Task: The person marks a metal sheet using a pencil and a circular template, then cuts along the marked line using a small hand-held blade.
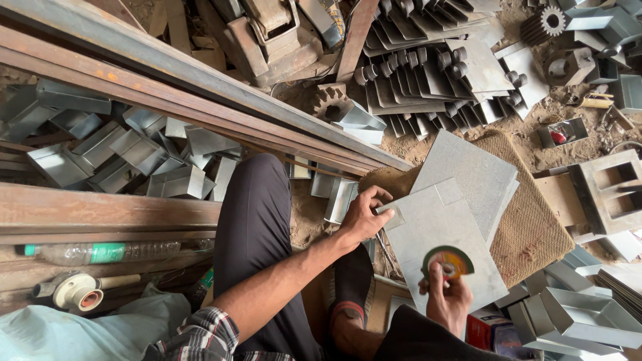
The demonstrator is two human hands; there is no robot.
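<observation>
A grey metal sheet (pixel 438 227) with a notched corner lies on a stack of similar sheets (pixel 475 170) over woven sacking (pixel 531 227). My left hand (pixel 364 217) grips the sheet's near left corner, fingers pinched on its edge. My right hand (pixel 447 299) is lower down over the sheet and holds a round green and orange cutting disc (pixel 448 261) by its lower rim. My leg in dark trousers (pixel 257 227) stretches out to the left of the sheets.
Long rusty steel bars (pixel 200 100) cross the upper left, with folded metal brackets (pixel 134 157) heaped beneath. Hinged plates (pixel 428 73) and gears (pixel 545 21) lie at the top. A plastic bottle (pixel 107 253) rests at left; more folded parts (pixel 582 317) sit at bottom right.
</observation>
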